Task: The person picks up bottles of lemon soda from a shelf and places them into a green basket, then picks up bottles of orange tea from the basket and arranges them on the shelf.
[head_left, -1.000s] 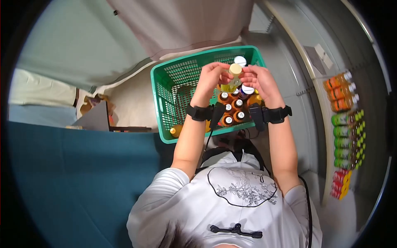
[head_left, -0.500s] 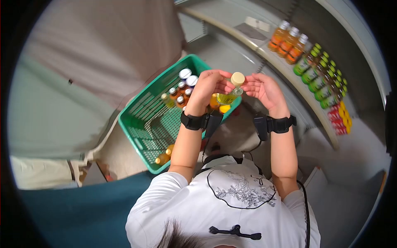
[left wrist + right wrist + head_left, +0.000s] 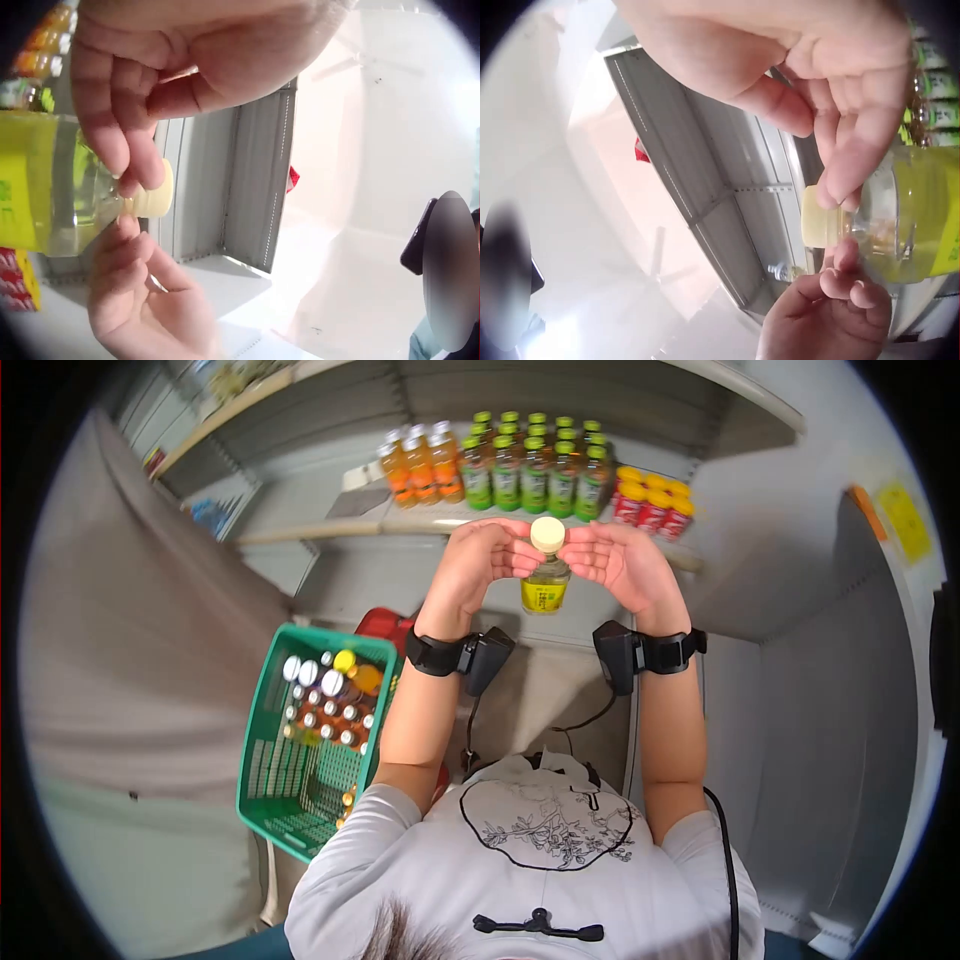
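Held in mid-air between both hands is a clear plastic drink bottle point(image 3: 545, 586) with a yellow label and a cream cap point(image 3: 547, 534). From one side my left hand point(image 3: 478, 560) grips its neck with bent fingertips just below the cap. My right hand point(image 3: 622, 563) holds the same neck from the opposite side. In the left wrist view, the left thumb stays off the bottle point(image 3: 71, 187). The right wrist view shows the right fingertips point(image 3: 847, 184) against the neck and cap's lower edge. The bottle hangs upright, in front of the shelf.
Ahead, a grey shelf point(image 3: 350, 528) carries orange-labelled bottles point(image 3: 420, 470), rows of green-capped bottles point(image 3: 535, 475) and red cans with yellow tops point(image 3: 653, 508). Low on the left stands a green basket point(image 3: 262, 750) with brown bottles and white-capped ones. A wall point(image 3: 830, 690) lies to the right.
The view has turned right from the basket to the shelf, with the basket now at lower left. Both hands have carried the bottle away from over the basket, toward the shelf front.
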Available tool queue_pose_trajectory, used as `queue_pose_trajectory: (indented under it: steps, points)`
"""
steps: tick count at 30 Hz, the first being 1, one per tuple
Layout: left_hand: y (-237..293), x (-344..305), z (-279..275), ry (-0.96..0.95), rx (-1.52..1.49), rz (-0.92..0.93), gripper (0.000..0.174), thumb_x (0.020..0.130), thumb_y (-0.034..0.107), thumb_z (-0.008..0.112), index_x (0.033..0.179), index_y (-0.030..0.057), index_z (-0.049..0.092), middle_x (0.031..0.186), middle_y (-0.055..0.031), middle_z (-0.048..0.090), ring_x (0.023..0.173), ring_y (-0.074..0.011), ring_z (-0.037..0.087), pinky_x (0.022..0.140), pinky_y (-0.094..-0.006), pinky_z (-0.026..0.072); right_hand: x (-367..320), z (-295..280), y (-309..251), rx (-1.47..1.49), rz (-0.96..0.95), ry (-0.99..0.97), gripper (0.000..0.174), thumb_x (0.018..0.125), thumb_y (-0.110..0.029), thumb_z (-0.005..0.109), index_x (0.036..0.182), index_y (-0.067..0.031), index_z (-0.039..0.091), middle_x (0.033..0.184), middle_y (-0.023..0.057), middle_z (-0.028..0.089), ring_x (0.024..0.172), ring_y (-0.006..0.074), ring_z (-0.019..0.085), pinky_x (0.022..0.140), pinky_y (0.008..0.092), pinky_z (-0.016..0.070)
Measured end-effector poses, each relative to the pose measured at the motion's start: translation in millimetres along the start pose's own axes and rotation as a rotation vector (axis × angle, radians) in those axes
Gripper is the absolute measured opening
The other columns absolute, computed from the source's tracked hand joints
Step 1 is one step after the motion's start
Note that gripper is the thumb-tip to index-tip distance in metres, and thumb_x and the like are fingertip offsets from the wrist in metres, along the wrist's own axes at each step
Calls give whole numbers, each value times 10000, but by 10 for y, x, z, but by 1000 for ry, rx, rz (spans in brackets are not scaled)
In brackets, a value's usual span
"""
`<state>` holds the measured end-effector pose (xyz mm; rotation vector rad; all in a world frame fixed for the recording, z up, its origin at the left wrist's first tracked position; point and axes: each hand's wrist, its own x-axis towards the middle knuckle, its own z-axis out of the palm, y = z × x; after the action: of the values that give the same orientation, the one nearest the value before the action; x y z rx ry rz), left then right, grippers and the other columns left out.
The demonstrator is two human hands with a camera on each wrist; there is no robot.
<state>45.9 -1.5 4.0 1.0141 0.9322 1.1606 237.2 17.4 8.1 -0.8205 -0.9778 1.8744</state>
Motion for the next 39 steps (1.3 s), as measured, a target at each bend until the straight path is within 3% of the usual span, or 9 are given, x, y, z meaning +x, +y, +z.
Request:
queue_pose_trajectory:
  steps: [11, 19, 22, 24, 28, 30, 34, 36, 39]
  points:
    - [-83, 684, 2248, -392, -11, 45, 218, 786, 99, 402, 899, -42, 524, 748, -137, 592, 687, -200, 598, 649, -295, 492, -1306, -1503, -1241, 0, -214, 266, 269, 795, -137, 403, 879, 95, 509, 812, 165, 576, 751, 233, 587, 681, 293, 494]
    - [488, 1057, 3734, -714, -28, 70, 250, 785, 167, 429, 892, -27, 545, 764, -116, 601, 681, -174, 598, 652, -276, 481, -2179, -1692, -2394, -142, -500, 618, 239, 789, -157, 408, 827, 56, 507, 793, 150, 573, 723, 216, 583, 638, 290, 492]
    - [821, 974, 4197, -762, -50, 187, 249, 782, 169, 432, 888, -23, 549, 752, -109, 602, 686, -174, 600, 662, -278, 480, -2492, -1580, -2798, -179, -582, 711, 203, 789, -159, 421, 813, 22, 509, 764, 132, 592, 682, 203, 593, 616, 279, 491]
    - [1043, 1003, 4445, -821, -77, 218, 244, 781, 165, 427, 878, -24, 548, 760, -114, 606, 694, -172, 602, 679, -270, 478, -2645, -1518, -3041, -231, -677, 761, 210, 765, -152, 420, 805, 39, 496, 723, 139, 574, 678, 222, 587, 626, 311, 496]
    - [1377, 1087, 4900, -938, -61, 263, 230, 781, 135, 399, 839, -39, 539, 782, -136, 608, 687, -167, 605, 701, -261, 479, -2799, -1618, -3478, -246, -840, 792, 157, 769, -119, 415, 778, 15, 495, 686, 121, 594, 614, 184, 601, 601, 280, 513]
    - [1490, 1114, 5047, -1002, -72, 315, 212, 764, 103, 408, 825, -66, 522, 775, -169, 600, 693, -177, 615, 696, -250, 500, -2844, -1525, -3585, -297, -890, 925, 146, 771, -104, 416, 750, 20, 489, 679, 124, 598, 571, 162, 601, 567, 254, 523]
    - [1535, 1387, 5395, -1102, -96, 263, 208, 754, 86, 405, 831, -83, 498, 777, -195, 594, 712, -195, 618, 693, -259, 508, -2817, -1624, -3755, -308, -956, 1072, 151, 766, -89, 411, 691, 23, 479, 649, 122, 585, 557, 159, 598, 566, 240, 526]
    - [1471, 1518, 5545, -1157, -117, 260, 212, 756, 83, 396, 839, -89, 487, 778, -205, 591, 712, -202, 618, 685, -264, 511, -2846, -1872, -3835, -280, -909, 1028, 136, 769, -108, 468, 718, 17, 484, 685, 104, 590, 570, 152, 592, 529, 201, 511]
    - [1375, 1685, 5720, -1201, -33, 237, 218, 774, 86, 354, 856, -90, 453, 755, -216, 583, 677, -208, 619, 639, -270, 524, -2739, -2058, -3864, -270, -898, 1252, 199, 756, -169, 438, 715, 21, 478, 624, 87, 541, 544, 153, 552, 512, 231, 493]
